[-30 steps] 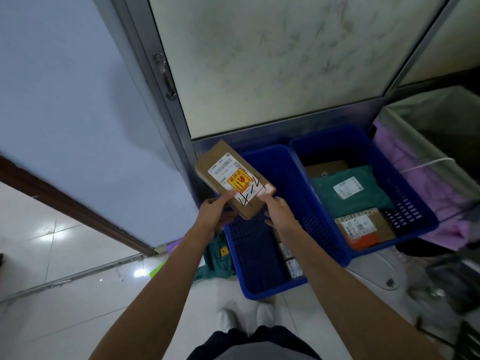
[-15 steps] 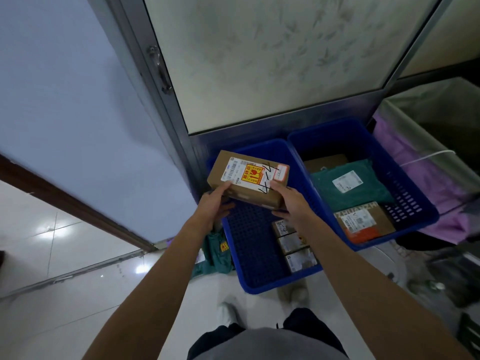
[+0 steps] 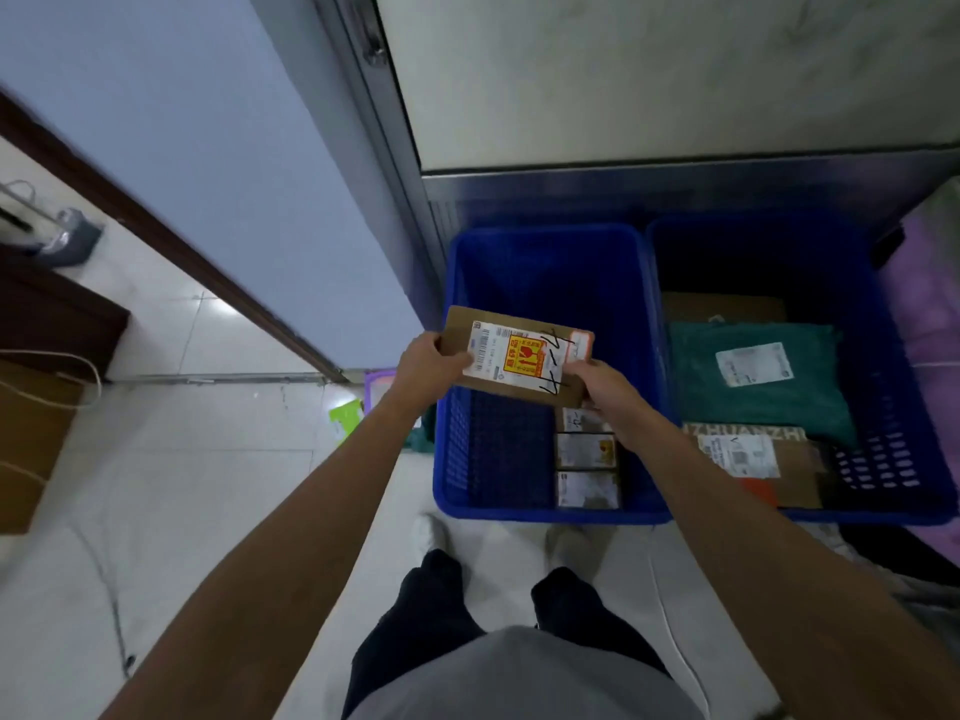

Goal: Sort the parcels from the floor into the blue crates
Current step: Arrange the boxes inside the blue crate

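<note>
the left blue crate (image 3: pixel 545 514) sits directly under the grip, with the right blue crate (image 3: pixel 883 518) just beside it, right of the grip. a flat cardboard parcel (image 3: pixel 519 356) hangs over the left crate, its ends held by the left hand (image 3: pixel 426 363) and right hand (image 3: pixel 605 387), fingers curled round its edges. small boxes (image 3: pixel 587 452) lie below the right hand.
</note>
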`<state>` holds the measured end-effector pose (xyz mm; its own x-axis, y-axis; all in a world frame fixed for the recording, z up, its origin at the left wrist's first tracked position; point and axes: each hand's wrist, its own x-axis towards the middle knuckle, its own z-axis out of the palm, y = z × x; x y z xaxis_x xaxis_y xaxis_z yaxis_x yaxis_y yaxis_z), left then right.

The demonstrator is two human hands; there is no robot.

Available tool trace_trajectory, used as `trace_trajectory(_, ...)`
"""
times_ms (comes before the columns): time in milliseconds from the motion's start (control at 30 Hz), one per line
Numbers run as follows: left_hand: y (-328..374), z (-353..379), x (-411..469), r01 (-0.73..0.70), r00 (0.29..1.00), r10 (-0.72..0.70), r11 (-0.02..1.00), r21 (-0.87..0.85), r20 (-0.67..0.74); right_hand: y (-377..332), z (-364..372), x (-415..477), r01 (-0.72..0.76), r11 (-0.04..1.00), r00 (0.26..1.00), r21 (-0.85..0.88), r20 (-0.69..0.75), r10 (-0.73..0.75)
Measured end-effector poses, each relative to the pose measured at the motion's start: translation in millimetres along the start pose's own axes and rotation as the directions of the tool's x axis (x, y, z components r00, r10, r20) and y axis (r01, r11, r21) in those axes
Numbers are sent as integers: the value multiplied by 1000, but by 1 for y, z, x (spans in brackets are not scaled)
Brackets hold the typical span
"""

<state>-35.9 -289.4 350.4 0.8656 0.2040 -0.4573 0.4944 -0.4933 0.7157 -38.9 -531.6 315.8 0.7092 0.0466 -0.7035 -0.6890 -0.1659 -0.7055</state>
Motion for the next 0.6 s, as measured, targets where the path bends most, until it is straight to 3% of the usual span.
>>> trace_trajectory(233, -38, 52, -8, 11, 997, -31, 962, 274, 69, 61, 7, 23, -173, 977, 985, -123, -14, 173)
trace_trajectory(400, -83, 79, 17, -97, 981, -8, 849, 519, 195, 108, 17, 53, -234, 950, 972, -209, -41, 230)
trace_trajectory(600, -123, 116, 48, -53, 973, -95, 798, 600, 212, 145, 23, 86, -285, 904, 957, -317, -47, 285)
